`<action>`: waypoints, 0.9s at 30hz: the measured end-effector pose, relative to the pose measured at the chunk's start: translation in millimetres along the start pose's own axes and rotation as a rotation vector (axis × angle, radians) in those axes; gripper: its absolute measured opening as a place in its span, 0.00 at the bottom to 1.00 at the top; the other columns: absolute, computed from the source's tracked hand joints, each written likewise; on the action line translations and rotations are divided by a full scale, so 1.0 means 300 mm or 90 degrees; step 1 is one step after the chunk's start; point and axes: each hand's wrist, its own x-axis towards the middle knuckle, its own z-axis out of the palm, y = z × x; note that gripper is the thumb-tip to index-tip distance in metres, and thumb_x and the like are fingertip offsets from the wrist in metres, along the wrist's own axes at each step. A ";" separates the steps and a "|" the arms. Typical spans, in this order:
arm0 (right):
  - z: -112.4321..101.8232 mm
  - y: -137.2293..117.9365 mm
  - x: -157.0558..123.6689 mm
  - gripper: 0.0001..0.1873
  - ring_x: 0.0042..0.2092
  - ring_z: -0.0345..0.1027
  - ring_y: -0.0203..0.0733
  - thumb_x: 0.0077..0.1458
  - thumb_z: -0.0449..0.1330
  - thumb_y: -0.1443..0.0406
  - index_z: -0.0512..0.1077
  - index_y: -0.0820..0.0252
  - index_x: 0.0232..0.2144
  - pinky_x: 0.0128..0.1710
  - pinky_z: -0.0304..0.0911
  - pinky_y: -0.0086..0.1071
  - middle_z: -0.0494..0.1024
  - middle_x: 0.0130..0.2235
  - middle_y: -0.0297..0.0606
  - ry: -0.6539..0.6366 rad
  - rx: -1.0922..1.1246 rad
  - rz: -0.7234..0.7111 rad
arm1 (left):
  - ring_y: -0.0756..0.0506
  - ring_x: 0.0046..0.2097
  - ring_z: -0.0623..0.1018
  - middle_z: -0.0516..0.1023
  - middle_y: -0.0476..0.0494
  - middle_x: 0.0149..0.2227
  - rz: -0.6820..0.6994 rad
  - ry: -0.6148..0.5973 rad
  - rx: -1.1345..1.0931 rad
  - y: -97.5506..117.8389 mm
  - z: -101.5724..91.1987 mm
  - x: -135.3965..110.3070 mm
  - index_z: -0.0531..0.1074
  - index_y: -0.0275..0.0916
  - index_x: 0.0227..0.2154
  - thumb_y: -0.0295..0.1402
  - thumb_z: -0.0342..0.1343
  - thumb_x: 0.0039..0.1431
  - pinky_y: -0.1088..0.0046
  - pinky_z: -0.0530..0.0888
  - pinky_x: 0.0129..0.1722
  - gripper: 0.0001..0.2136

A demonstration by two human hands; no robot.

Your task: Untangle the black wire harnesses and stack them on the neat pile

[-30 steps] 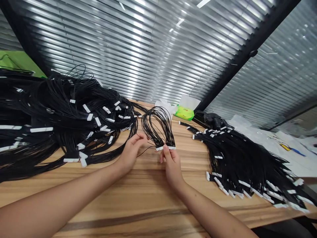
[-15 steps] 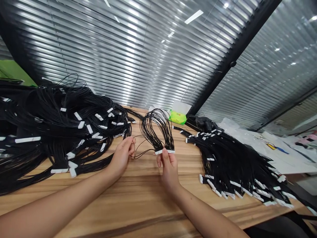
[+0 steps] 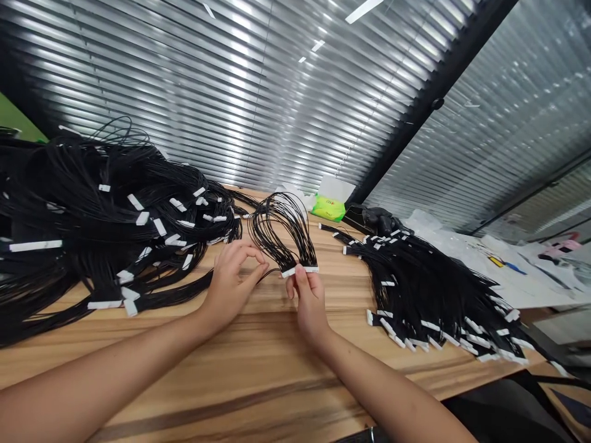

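Note:
My right hand (image 3: 308, 301) pinches a long white connector (image 3: 311, 269) between thumb and fingers. From it a bundle of thin black wires (image 3: 261, 229) arches up and away in a loop over the table. To its left, my left hand (image 3: 235, 277) has thumb and forefinger pressed together around a black wire (image 3: 272, 271) that comes from the connector's left end. The wire's tip is hidden at the fingertips.
A large heap of black wire harnesses (image 3: 78, 203) with white connectors lies on the left. Another harness pile (image 3: 425, 289) spreads on the right of the wooden table (image 3: 240, 381). Behind are a green tissue pack (image 3: 329, 208) and pliers (image 3: 496, 261).
My left hand has moved right along the loose wires, closer to the connector, and its fingers now form a rounded pinch. My right hand keeps hold of the connector.

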 end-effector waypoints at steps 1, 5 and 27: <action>0.000 -0.001 0.001 0.20 0.22 0.50 0.33 0.55 0.55 0.49 0.64 0.58 0.22 0.26 0.51 0.31 0.61 0.19 0.27 0.005 0.002 0.001 | 0.42 0.45 0.70 0.74 0.46 0.38 0.007 -0.004 0.003 0.003 -0.003 -0.002 0.73 0.43 0.27 0.34 0.58 0.54 0.66 0.60 0.51 0.03; 0.003 0.000 0.001 0.20 0.22 0.50 0.33 0.55 0.55 0.49 0.65 0.58 0.22 0.25 0.50 0.30 0.60 0.18 0.27 -0.001 -0.002 0.001 | 0.42 0.43 0.71 0.78 0.47 0.35 0.033 -0.056 -0.007 0.017 -0.011 -0.007 0.77 0.46 0.31 0.35 0.56 0.57 0.66 0.59 0.49 0.05; 0.000 0.013 -0.005 0.19 0.23 0.53 0.32 0.58 0.53 0.53 0.65 0.59 0.22 0.25 0.52 0.28 0.59 0.19 0.27 -0.043 -0.089 -0.001 | 0.47 0.32 0.72 0.77 0.48 0.28 -0.266 -0.105 -0.207 0.000 0.012 0.012 0.75 0.38 0.25 0.39 0.61 0.47 0.72 0.67 0.36 0.09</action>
